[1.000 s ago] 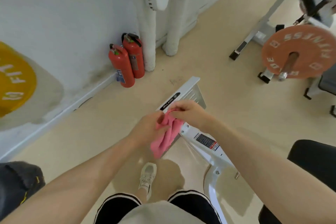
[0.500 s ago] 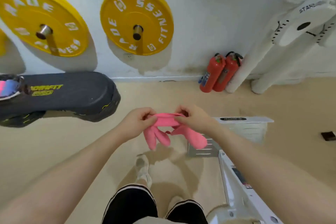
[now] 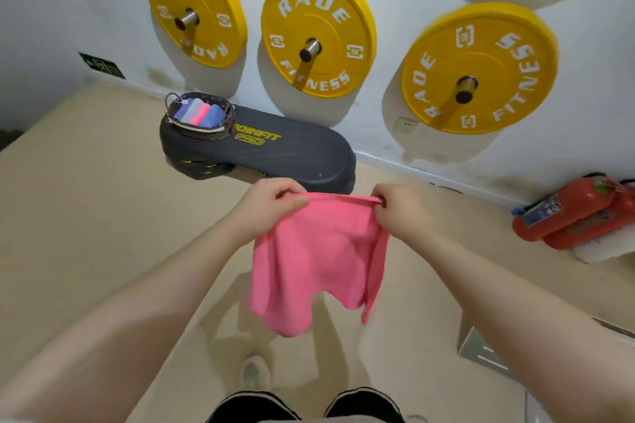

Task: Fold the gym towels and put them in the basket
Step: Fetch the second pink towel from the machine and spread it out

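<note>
Two hands' grip: pink towel (image 3: pixel 316 261) hanging below.

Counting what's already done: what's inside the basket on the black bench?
The basket holds folded towels side by side: blue, pale grey, pink, blue. Anything beneath them is covered.

Pink towel (image 3: pixel 314 264) between both hands

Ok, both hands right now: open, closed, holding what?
Left hand: closed, pinching the pink cloth towel's top left corner.
Right hand: closed, pinching its top right corner.
</note>
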Tool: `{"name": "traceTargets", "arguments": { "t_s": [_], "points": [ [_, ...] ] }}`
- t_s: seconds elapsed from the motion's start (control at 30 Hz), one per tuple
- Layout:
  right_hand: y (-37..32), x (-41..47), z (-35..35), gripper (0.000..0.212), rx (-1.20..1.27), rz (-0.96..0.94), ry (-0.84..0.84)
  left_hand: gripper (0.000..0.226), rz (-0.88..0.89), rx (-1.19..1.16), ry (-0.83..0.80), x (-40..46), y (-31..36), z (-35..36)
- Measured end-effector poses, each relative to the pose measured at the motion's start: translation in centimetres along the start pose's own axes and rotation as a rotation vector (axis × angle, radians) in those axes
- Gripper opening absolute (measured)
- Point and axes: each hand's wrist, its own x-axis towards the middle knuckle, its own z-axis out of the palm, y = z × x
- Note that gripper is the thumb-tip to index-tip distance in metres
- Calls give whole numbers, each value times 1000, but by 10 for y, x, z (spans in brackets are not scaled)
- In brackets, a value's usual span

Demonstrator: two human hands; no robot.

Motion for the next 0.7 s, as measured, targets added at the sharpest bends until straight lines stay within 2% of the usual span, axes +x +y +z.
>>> {"name": "traceTargets", "arguments": {
  "t_s": [0.07, 0.17, 0.23, 0.3, 0.37, 0.47, 0.57, 0.7],
  "points": [
    [-32, 22, 22, 20, 42, 55, 58, 17, -2, 24, -21, 7, -22, -43],
    [-78, 50, 48, 18, 34, 13, 109, 22, 20, 121, -77, 18, -50, -99],
    [-103, 65, 57, 19, 44, 4, 174, 10, -45, 158, -109, 26, -66, -130],
    [-120, 82, 61, 20, 14, 17, 206, 13, -109, 197, -130, 37, -81, -157],
    [-130, 106, 64, 23, -93, 7, 199, 10, -123, 258, -122, 54, -97, -181],
    [-140, 150, 71, 30, -219, -4, 148, 11, -27, 255, 3, 85, -120, -209],
    [-141, 202, 80, 33, -206, 40, 141, 8, -15, 259, 37, 133, -140, -233],
    [-125, 286, 94, 29, -120, 124, 163, 6, -76, 381, -17, 227, -182, -263]
  ]
}}
